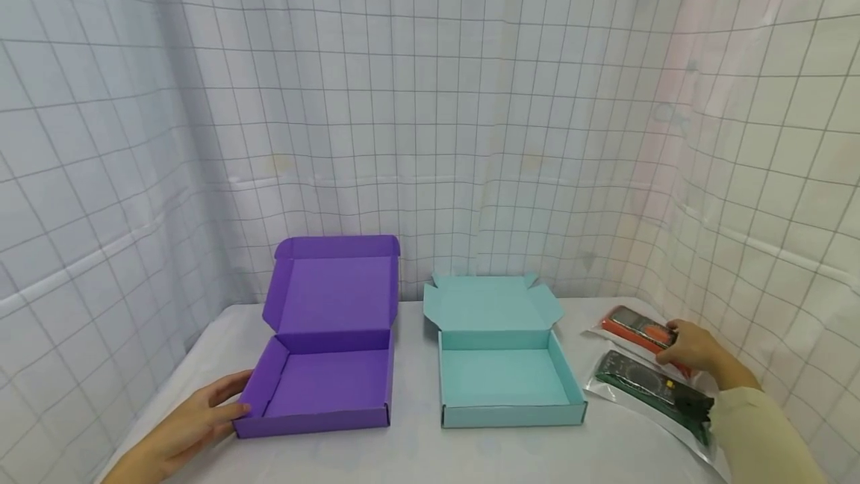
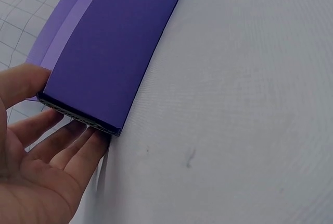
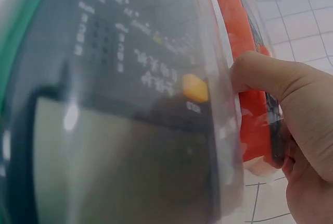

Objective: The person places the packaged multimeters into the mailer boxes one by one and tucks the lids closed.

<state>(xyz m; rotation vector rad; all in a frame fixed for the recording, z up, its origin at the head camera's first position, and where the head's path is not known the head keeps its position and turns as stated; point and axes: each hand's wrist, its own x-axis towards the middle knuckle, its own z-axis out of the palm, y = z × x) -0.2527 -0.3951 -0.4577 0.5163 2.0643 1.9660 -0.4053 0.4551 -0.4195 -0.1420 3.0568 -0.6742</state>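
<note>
white grid-lined curtains (image 1: 430, 95) hang around a white surface (image 1: 416, 443). on it the purple box (image 1: 312, 423) stands open, lid raised, left of the open teal box (image 1: 513, 416). the hands are well apart: the left hand (image 1: 191, 424) grips the purple box by its near left corner; the right hand (image 1: 699, 349) pinches the bagged orange meter (image 1: 631, 326) at the surface's right side. the bagged green meter (image 1: 645, 379) lies just nearer, right of the teal box.

You see a white table (image 1: 414, 394), a creased, grid-lined curtain (image 1: 430, 133) behind it and along both its sides, and a small grey smudge (image 2: 190, 158) on its top.
</note>
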